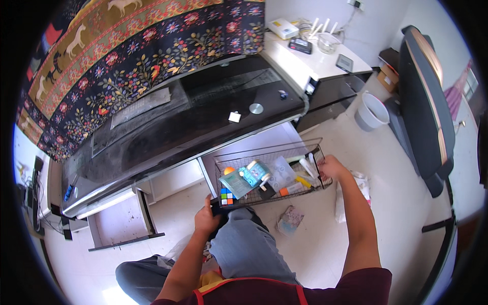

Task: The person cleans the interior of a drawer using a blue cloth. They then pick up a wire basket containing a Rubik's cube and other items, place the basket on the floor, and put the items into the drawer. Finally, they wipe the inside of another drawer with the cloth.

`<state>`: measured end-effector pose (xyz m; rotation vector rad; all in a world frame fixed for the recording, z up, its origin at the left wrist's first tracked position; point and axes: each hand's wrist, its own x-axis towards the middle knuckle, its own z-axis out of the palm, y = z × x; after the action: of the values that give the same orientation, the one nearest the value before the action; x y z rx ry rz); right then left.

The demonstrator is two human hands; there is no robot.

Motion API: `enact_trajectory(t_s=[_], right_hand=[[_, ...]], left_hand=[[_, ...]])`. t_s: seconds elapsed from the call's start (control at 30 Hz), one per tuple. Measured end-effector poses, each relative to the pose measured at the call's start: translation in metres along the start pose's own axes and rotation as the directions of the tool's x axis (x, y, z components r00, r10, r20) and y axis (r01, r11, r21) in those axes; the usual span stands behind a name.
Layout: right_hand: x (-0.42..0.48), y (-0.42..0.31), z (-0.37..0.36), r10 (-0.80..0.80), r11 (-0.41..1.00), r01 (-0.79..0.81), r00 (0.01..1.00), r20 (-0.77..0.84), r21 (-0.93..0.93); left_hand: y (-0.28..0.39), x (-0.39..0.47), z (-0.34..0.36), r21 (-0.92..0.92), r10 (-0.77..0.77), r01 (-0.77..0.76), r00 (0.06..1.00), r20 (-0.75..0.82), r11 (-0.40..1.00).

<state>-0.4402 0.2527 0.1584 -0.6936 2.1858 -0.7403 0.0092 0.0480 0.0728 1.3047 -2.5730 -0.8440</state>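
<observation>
A dark wire basket [244, 156] sits at the pulled-out drawer [267, 135] of the desk, above my knee. In it lie a Rubik's cube [227, 197], a blue toy-like device with a crank [254, 173], a teal packet [237, 183], an orange ball [229, 170], a clear plastic tray [283, 172], a yellow-handled tool [304, 181] and white tubes [308, 167]. My right hand [331, 167] grips the basket's right end. My left hand [206, 219] is by its near left corner, thumb raised; its fingers are partly hidden, and whether they hold the basket or the drawer front is unclear.
A second drawer [122, 221] stands pulled out at left. A glass-like dark desktop [213, 103] carries a keyboard-like slab [141, 106] under dusty plastic. A bin [371, 111], a chair [423, 103] and a white bag [352, 196] are to the right. A patterned packet [290, 220] lies on the floor.
</observation>
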Motion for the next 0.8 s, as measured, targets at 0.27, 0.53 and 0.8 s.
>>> enact_trajectory(t_s=[0.27,0.53,0.8], right_hand=[[-0.166,0.114,0.039,0.272,0.879,-0.148,0.936,-0.221,0.454],[-0.249,0.122,0.057,0.35,0.735,-0.095,0.901,-0.256,0.672],[-0.27,0.096,0.049,0.362,0.622,-0.015,0.892,-0.27,0.783]], left_hand=[[-0.047,-0.043,-0.037,0.067,-0.041,0.05,0.99,-0.132,0.996],[-0.004,-0.065,-0.134,-0.025,0.066,-0.079,0.939,-0.339,0.997],[0.006,-0.111,-0.239,-0.052,0.136,-0.176,0.889,-0.438,0.983]])
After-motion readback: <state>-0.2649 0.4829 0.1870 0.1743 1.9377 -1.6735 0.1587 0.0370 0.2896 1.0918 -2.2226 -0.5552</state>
